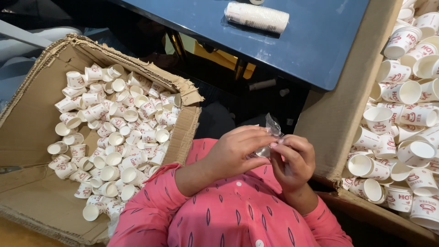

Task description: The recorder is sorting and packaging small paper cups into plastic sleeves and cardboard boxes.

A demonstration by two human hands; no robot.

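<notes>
Two cardboard boxes (27, 132) of loose white paper cups (114, 128) flank a blue table (311, 41) whose near edge lies above the left hand (235, 153) and right hand (295, 160), their fingers pinched together on a crumpled clear plastic bag (273, 130).

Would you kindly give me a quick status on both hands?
Left hand and right hand both pinching clear plastic wrapper. Held above lap. Nothing in the way.

Clear plastic wrapper (270, 135), crumpled and thin, held upright at centre frame, pinched between the fingertips of both hands; its upper end sticks up free.
</notes>
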